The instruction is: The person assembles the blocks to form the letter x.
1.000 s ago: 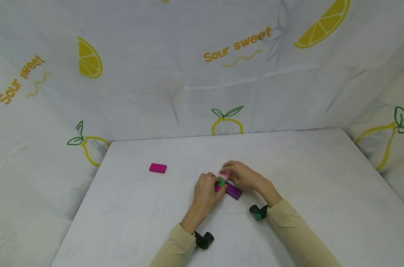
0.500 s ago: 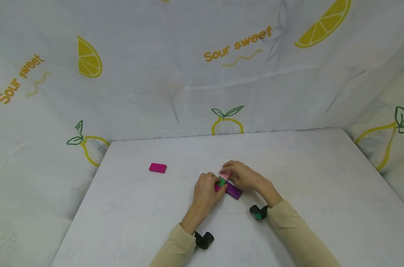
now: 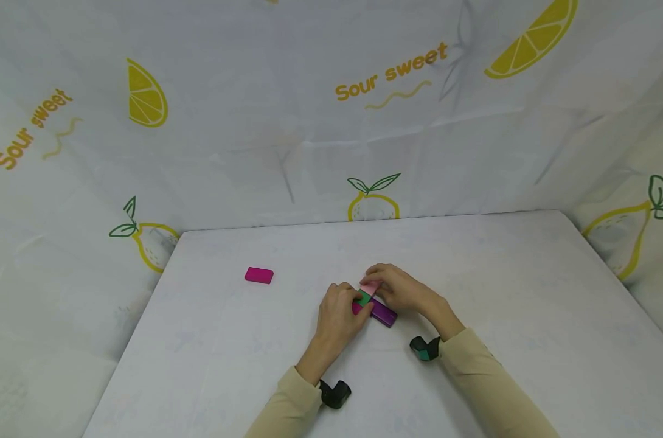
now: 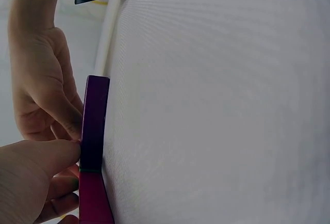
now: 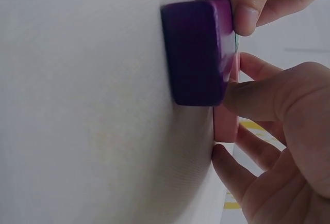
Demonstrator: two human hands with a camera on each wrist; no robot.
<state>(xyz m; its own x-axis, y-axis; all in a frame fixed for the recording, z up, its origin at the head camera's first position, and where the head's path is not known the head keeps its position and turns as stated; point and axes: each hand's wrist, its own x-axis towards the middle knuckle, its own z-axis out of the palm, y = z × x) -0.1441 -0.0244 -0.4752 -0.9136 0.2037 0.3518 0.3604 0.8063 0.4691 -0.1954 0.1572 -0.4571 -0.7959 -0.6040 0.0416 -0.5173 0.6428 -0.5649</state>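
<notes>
A small cluster of coloured blocks lies on the white table between both hands: a purple block (image 3: 384,313), a magenta block (image 3: 356,308), a green block (image 3: 363,298) and a pink block (image 3: 369,288). From the left, my left hand (image 3: 337,315) curls its fingers and thumb around the green and magenta blocks, covering part of them. My right hand (image 3: 401,289) holds the pink block from the far right side. In the left wrist view, the purple block (image 4: 95,121) meets the magenta one (image 4: 94,198) end to end. The right wrist view shows right fingers beside the pink block (image 5: 225,126).
A separate magenta block (image 3: 259,275) lies farther left on the table (image 3: 211,340). Black wrist cameras (image 3: 336,394) sit at both cuffs. A white cloth (image 3: 227,176) printed with lemons hangs behind the table's back edge.
</notes>
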